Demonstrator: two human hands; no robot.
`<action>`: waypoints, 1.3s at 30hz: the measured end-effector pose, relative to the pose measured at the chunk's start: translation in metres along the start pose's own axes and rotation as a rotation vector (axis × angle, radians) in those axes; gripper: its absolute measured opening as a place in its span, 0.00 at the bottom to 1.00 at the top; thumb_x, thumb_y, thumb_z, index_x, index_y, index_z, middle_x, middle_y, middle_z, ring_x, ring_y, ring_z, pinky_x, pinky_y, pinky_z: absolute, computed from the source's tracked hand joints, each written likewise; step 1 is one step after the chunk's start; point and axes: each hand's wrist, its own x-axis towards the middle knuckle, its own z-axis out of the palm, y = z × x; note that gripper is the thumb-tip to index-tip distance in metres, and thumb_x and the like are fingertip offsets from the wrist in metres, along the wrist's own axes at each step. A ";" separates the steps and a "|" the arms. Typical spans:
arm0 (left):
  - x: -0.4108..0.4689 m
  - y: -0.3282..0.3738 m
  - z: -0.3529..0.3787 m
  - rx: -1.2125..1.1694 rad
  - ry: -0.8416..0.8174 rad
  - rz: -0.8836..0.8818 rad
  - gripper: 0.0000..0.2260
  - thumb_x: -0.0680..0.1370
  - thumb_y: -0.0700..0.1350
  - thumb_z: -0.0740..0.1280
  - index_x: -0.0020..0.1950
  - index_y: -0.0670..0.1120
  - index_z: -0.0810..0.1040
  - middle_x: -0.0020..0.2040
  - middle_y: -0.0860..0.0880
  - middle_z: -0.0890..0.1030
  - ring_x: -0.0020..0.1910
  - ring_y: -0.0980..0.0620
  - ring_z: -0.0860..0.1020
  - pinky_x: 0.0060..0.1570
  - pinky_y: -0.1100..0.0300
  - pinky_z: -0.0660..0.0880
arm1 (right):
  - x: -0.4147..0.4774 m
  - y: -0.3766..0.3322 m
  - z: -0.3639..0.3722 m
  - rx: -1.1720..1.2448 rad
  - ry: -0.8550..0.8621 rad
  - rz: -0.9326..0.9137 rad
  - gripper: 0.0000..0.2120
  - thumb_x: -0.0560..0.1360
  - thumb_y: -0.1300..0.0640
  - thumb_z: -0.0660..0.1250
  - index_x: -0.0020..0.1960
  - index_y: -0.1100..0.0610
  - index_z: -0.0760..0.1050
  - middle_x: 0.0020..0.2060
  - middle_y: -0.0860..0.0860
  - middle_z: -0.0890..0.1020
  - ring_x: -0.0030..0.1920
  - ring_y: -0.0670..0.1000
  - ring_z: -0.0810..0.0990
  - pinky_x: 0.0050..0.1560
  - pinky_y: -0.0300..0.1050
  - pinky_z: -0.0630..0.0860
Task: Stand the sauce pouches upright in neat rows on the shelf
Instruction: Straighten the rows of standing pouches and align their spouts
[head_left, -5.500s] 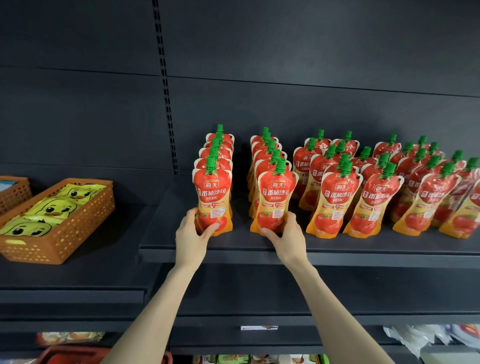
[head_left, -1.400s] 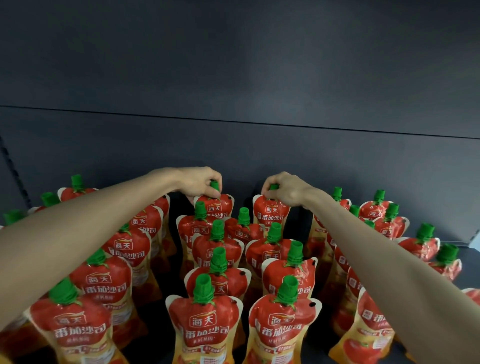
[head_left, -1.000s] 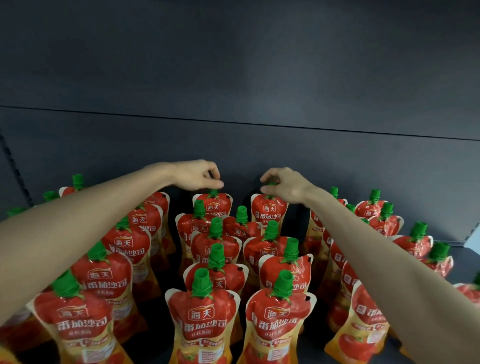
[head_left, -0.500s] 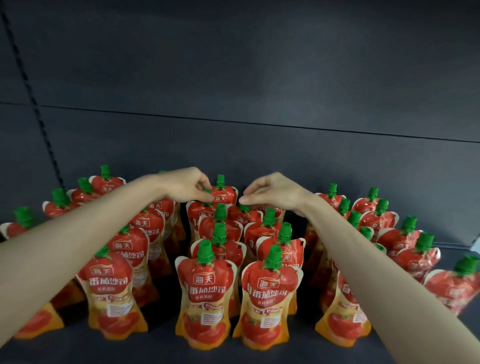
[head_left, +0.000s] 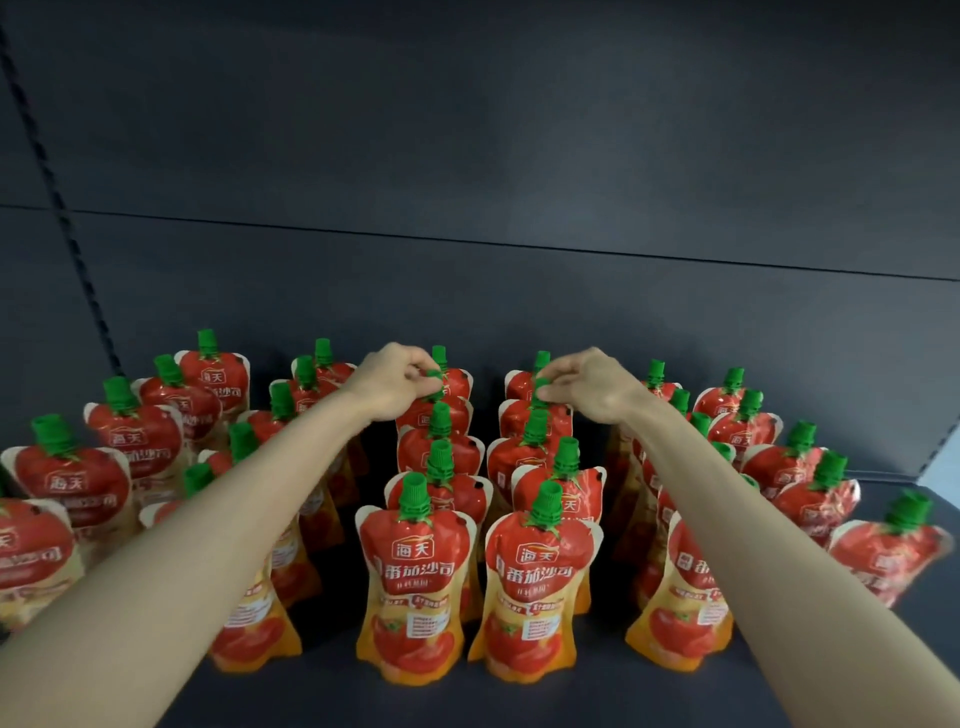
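Left hand (head_left: 392, 384) far back on the shelf (head_left: 322, 691), thumb and fingers curled, pinching green cap (head_left: 432, 383) of a rear pouch in the left centre row. Right hand (head_left: 592, 387) likewise pinches second green cap (head_left: 540, 388) in the neighbouring row. Sauce pouches (head_left: 415, 577) stand upright in front-to-back rows beneath and beside both forearms. Dark back panel (head_left: 519, 280) behind.
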 end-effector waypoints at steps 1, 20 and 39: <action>0.001 -0.001 0.003 -0.061 0.011 -0.008 0.12 0.76 0.45 0.68 0.59 0.45 0.78 0.54 0.44 0.81 0.56 0.48 0.78 0.60 0.55 0.72 | 0.000 0.002 0.000 0.007 0.012 0.012 0.12 0.75 0.57 0.68 0.58 0.57 0.78 0.57 0.55 0.81 0.58 0.53 0.78 0.63 0.46 0.72; 0.010 -0.006 0.016 -0.218 0.007 -0.079 0.15 0.76 0.45 0.68 0.61 0.42 0.78 0.55 0.43 0.81 0.55 0.47 0.79 0.61 0.49 0.74 | -0.006 0.007 0.012 0.172 0.049 0.048 0.10 0.75 0.60 0.67 0.57 0.57 0.77 0.56 0.56 0.81 0.52 0.52 0.80 0.40 0.37 0.74; 0.011 -0.008 0.014 -0.156 0.029 -0.054 0.15 0.75 0.45 0.69 0.61 0.44 0.77 0.56 0.44 0.81 0.57 0.46 0.78 0.62 0.49 0.72 | 0.001 0.014 0.016 0.164 0.071 0.033 0.12 0.76 0.58 0.67 0.59 0.55 0.77 0.61 0.57 0.78 0.59 0.55 0.78 0.62 0.52 0.75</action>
